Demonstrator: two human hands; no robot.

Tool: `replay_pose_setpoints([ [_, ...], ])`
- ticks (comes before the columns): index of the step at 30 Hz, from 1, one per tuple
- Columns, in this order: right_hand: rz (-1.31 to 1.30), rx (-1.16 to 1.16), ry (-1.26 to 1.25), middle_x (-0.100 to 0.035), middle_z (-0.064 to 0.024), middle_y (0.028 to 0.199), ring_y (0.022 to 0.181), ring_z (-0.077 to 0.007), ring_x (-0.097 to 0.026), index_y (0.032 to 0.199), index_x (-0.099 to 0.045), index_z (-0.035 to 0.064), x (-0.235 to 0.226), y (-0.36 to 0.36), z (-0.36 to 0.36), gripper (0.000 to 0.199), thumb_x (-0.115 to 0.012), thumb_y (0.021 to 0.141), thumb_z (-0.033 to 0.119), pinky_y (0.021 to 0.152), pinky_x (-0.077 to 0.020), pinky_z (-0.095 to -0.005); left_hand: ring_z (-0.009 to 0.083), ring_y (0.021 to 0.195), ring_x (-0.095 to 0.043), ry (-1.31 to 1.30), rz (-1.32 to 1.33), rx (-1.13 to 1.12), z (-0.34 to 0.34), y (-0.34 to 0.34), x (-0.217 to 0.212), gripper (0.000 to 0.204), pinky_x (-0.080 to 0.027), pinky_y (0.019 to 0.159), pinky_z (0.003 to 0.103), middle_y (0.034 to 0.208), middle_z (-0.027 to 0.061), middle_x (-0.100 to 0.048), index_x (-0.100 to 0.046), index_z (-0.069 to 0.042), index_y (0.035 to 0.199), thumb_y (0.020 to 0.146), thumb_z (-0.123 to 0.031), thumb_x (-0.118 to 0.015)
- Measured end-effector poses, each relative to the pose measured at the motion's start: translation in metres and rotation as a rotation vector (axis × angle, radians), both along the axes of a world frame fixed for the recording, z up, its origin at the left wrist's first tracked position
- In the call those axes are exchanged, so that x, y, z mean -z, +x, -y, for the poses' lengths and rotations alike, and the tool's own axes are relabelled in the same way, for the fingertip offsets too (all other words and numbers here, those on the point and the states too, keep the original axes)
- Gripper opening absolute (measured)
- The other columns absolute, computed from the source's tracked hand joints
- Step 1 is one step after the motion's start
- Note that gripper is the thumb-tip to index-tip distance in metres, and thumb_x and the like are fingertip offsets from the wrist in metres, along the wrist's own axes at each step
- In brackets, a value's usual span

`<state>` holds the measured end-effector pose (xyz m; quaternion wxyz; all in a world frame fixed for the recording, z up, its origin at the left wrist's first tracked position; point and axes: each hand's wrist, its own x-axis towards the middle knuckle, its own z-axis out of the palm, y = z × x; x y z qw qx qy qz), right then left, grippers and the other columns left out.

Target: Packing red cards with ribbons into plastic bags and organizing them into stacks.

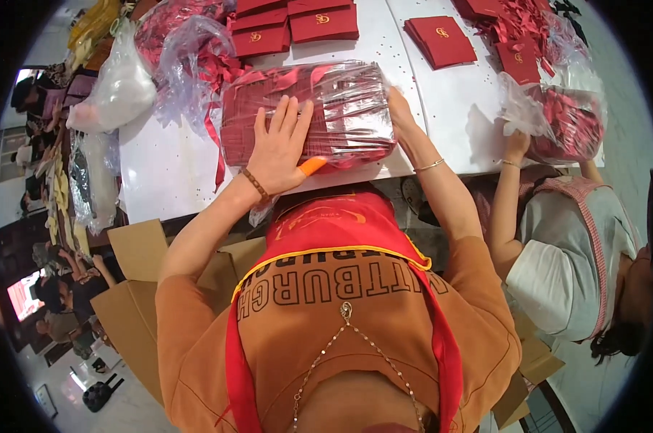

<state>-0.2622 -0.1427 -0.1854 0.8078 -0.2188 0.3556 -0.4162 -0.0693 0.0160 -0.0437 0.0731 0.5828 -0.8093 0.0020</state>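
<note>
My left hand (277, 148) lay flat, fingers spread, atop the wrapped bundle (308, 112); right hand (401, 115) gripped its far end. Bundle sat bagged; loose envelopes (442, 40) beyond remained unpacked, I judged.

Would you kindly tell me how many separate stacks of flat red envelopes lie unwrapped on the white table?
3, though bags may hide more. Two stacks sit side by side at the far edge, the left stack and the middle stack. The right stack lies apart on the white table.

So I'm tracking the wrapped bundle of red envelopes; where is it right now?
Head view: the plastic-wrapped bundle lies at the white table's near edge, centre, between the left hand on top and right hand at its side.
</note>
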Motion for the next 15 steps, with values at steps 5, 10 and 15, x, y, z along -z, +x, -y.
replay_pose_setpoints([
  [5, -0.006, -0.013, 0.060, -0.057, -0.0079, 0.078, 0.066, -0.0143, -0.055, 0.088, -0.055, -0.0021, -0.013, 0.005, -0.004, 0.023, -0.045, 0.087, 0.019, 0.057, -0.0480, -0.0292, 0.0412, 0.127, -0.019, 0.267, -0.194, 0.071, 0.018, 0.004, -0.020, 0.085, -0.012, 0.102, 0.052, 0.134, 0.0297, -0.023, -0.022, -0.002, 0.135, 0.074, -0.051, -0.056],
  [10, -0.020, -0.014, 0.134, -0.057, -0.0081, 0.077, 0.064, -0.0144, -0.056, 0.090, -0.054, -0.0025, -0.020, 0.003, -0.002, 0.026, -0.042, 0.088, 0.021, 0.054, -0.0485, -0.0292, 0.0412, 0.126, -0.022, -0.034, -0.045, 0.045, 0.029, -0.019, 0.004, 0.095, -0.020, 0.101, 0.049, 0.134, 0.0267, -0.027, -0.028, -0.001, 0.133, 0.064, -0.058, -0.061],
  [15, -0.054, -0.045, 0.130, -0.057, -0.0087, 0.079, 0.068, -0.0183, -0.057, 0.093, -0.054, -0.0011, -0.025, -0.005, -0.005, 0.029, -0.042, 0.088, 0.025, 0.062, -0.0497, -0.0346, 0.0384, 0.122, -0.032, -0.162, -0.005, 0.072, 0.026, -0.026, 0.013, 0.081, -0.031, 0.096, 0.043, 0.130, 0.0251, -0.034, -0.039, -0.002, 0.127, 0.068, -0.051, -0.062],
])
